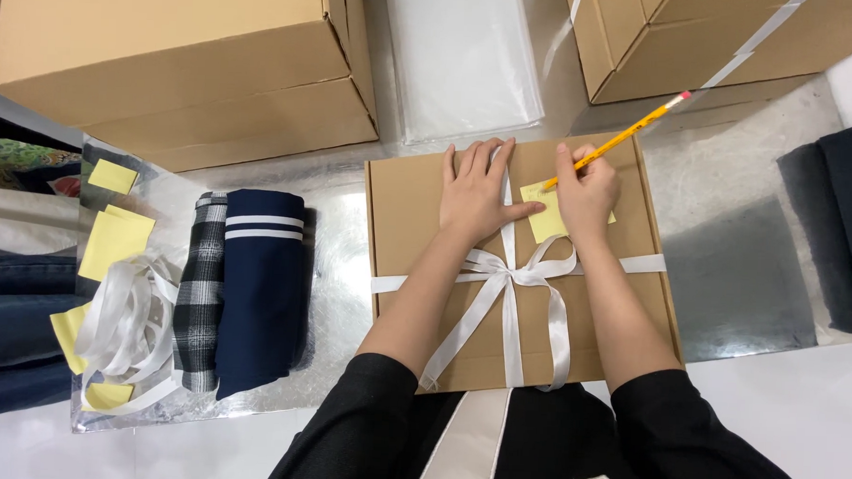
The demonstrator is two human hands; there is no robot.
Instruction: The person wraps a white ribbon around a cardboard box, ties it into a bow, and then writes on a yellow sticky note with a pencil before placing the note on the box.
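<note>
A flat brown cardboard box [417, 220] lies in front of me, tied crosswise with white satin ribbon [510, 280] knotted in a bow at its middle. A yellow sticky note [546, 223] sits on the lid above the bow. My left hand [478, 192] rests flat on the lid, its thumb touching the note's left edge. My right hand [588, 190] grips a yellow pencil [628, 133] with a pink eraser, its tip down on the note.
Folded clothes, one navy with white stripes [262, 290] and one black-and-white plaid [201, 288], lie to the left beside a loose pile of white ribbon [121, 323] and yellow sticky notes [114, 243]. Large cardboard boxes [177, 61] stand behind, with clear plastic bags [461, 57] between them. Dark fabric [842, 226] lies right.
</note>
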